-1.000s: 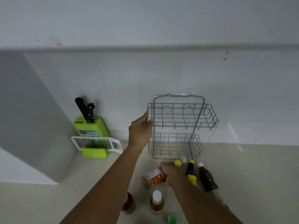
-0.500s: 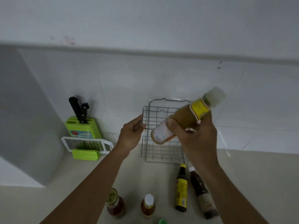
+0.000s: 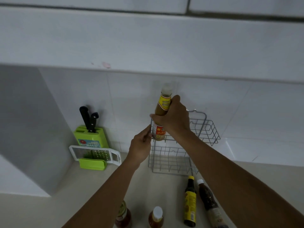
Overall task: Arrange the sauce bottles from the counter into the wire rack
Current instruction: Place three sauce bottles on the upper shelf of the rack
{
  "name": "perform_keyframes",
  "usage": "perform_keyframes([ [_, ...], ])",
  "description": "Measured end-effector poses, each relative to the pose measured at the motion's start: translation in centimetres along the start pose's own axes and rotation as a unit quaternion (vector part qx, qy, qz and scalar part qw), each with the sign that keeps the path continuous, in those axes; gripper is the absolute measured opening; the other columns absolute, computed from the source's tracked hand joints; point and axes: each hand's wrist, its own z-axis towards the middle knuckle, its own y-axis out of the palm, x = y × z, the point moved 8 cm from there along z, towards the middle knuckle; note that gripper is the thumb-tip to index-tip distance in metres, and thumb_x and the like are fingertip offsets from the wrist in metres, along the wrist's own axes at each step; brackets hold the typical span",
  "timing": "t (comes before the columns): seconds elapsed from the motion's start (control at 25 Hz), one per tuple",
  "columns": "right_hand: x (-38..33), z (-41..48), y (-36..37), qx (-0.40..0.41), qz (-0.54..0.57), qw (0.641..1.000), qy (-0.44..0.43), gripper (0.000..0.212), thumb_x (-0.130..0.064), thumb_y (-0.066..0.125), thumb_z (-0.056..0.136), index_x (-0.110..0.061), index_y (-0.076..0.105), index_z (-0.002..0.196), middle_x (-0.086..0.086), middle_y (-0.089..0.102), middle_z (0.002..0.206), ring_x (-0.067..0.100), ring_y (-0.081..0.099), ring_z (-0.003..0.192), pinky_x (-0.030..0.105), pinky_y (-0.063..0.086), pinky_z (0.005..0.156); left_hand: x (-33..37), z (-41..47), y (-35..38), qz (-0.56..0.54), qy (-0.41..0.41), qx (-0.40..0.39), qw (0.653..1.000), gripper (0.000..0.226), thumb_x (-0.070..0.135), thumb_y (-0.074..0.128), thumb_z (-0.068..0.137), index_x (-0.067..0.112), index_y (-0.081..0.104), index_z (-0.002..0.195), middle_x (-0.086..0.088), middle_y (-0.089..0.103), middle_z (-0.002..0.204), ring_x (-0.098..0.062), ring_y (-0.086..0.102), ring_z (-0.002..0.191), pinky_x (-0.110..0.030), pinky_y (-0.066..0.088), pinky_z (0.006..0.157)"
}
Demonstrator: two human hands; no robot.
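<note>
The sauce bottle [image 3: 162, 116] with the yellow neck label and pale cap is upright at the centre of the frame, its base at the left end of the upper tier of the wire rack [image 3: 204, 134]. I cannot tell if the base already rests on the wires. It looks like glass and nearly full, so I judge it rather heavy, stiff and breakable, with a smooth side that may slip. The best hold is around the shoulder and body, not on the cap.

The right hand [image 3: 174, 119] is wrapped closed around the middle of this bottle, thumb side toward the neck, the forearm coming from the lower right of the frame. The left hand [image 3: 141, 145] is closed on the left front corner wire of the rack, it seems to steady it; its forearm rises from the lower centre.

On the surface [image 3: 82, 203] below, four more wait: a yellow-label dark bottle [image 3: 190, 203] and a brown bottle [image 3: 210, 204] lying down, a white-cap small bottle [image 3: 156, 218] and a jar [image 3: 123, 214] standing. At the left stand a green knife block [image 3: 90, 137] and a grater [image 3: 95, 154].
</note>
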Motion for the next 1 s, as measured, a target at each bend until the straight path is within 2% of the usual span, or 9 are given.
perform_keyframes([
  [0.16, -0.9, 0.1, 0.8, 0.005, -0.089, 0.996, -0.004, 0.084, -0.062, 0.084, 0.058, -0.02, 0.037, 0.113, -0.002, 0.065, 0.102, 0.025, 0.067, 0.087, 0.04, 0.052, 0.075, 0.0, -0.2, 0.4, -0.012, 0.004, -0.002, 1.0, 0.042, 0.018, 0.04, 0.106, 0.028, 0.045, 0.146, 0.005, 0.058, 0.141, -0.008, 0.055, 0.123, -0.018, 0.039, 0.1],
  [0.24, -0.5, 0.2, 1.1, -0.036, -0.088, 0.995, -0.006, 0.086, -0.061, 0.085, 0.058, -0.02, 0.038, 0.118, -0.002, 0.066, 0.107, 0.024, 0.066, 0.091, 0.042, 0.054, 0.08, -0.3, -0.3, 0.4, -0.008, -0.003, -0.004, 1.0, 0.042, 0.02, 0.039, 0.106, 0.03, 0.044, 0.146, 0.009, 0.061, 0.133, 0.008, 0.06, 0.104, -0.006, 0.042, 0.087],
  [0.32, 0.6, -0.1, 1.8, -0.11, -0.04, 0.993, 0.008, 0.083, -0.052, 0.088, 0.061, -0.019, 0.045, 0.125, -0.001, 0.067, 0.114, 0.023, 0.067, 0.1, 0.046, 0.058, 0.088, -0.5, -0.3, 0.4, -0.006, -0.014, -0.006, 1.0, 0.042, 0.023, 0.039, 0.106, 0.033, 0.043, 0.146, 0.013, 0.062, 0.117, 0.01, 0.058, 0.076, 0.001, 0.044, 0.064],
  [0.4, 1.2, -0.5, 2.1, -0.142, 0.011, 0.99, 0.018, 0.075, -0.043, 0.09, 0.066, -0.019, 0.054, 0.127, 0.0, 0.07, 0.118, 0.023, 0.067, 0.105, 0.046, 0.058, 0.093, -0.7, -0.1, 0.4, -0.007, -0.015, -0.004, 1.0, 0.042, 0.022, 0.038, 0.106, 0.033, 0.042, 0.147, 0.012, 0.064, 0.117, 0.005, 0.057, 0.076, -0.001, 0.045, 0.062],
  [0.6, 0.9, -0.7, 2.1, -0.117, 0.0, 0.993, -0.004, 0.077, -0.046, 0.091, 0.065, -0.014, 0.058, 0.127, 0.004, 0.071, 0.117, 0.024, 0.069, 0.104, 0.043, 0.058, 0.092, -0.7, -0.2, 0.6, -0.009, -0.02, -0.007, 1.0, 0.044, 0.018, 0.036, 0.106, 0.033, 0.041, 0.148, 0.002, 0.065, 0.127, -0.01, 0.061, 0.088, -0.021, 0.048, 0.074],
  [0.72, 1.6, -0.8, 2.3, -0.131, 0.014, 0.991, 0.004, 0.079, -0.046, 0.092, 0.064, -0.015, 0.057, 0.127, 0.003, 0.07, 0.116, 0.023, 0.068, 0.104, 0.038, 0.058, 0.089, 0.0, -1.1, 0.9, -0.023, -0.048, -0.028, 0.998, 0.046, 0.016, 0.039, 0.105, 0.028, 0.038, 0.15, -0.002, 0.054, 0.144, -0.012, 0.06, 0.108, -0.025, 0.049, 0.092],
  [0.8, 2.6, -1.2, 2.2, -0.174, 0.037, 0.984, 0.021, 0.088, -0.045, 0.094, 0.062, -0.016, 0.053, 0.134, 0.002, 0.069, 0.118, 0.022, 0.068, 0.104, 0.031, 0.056, 0.084, 1.4, -2.2, -0.3, -0.017, -0.062, 0.055, 0.996, 0.049, 0.013, 0.047, 0.1, 0.023, 0.041, 0.147, -0.007, 0.046, 0.148, -0.022, 0.05, 0.129, -0.04, 0.042, 0.109],
  [0.92, 4.9, -2.8, -0.8, -0.143, 0.091, 0.985, 0.021, 0.082, -0.037, 0.093, 0.069, -0.025, 0.051, 0.139, -0.005, 0.067, 0.117, 0.012, 0.068, 0.098, 0.03, 0.059, 0.083, 8.4, -5.3, -1.2, 0.018, 0.096, 0.194, 0.976, 0.041, 0.015, 0.052, 0.083, 0.031, 0.055, 0.121, 0.006, 0.051, 0.122, -0.023, 0.052, 0.112, -0.043, 0.045, 0.098],
  [1.0, 7.6, -5.4, -4.7, -0.032, 0.121, 0.992, -0.029, 0.048, -0.019, 0.081, 0.081, -0.028, 0.061, 0.124, -0.012, 0.072, 0.1, 0.005, 0.071, 0.086, 0.023, 0.061, 0.077, 11.4, -6.7, 2.1, -0.026, 0.17, 0.126, 0.977, 0.035, 0.011, 0.048, 0.081, 0.032, 0.057, 0.107, 0.015, 0.052, 0.107, -0.014, 0.056, 0.096, -0.032, 0.049, 0.079],
])
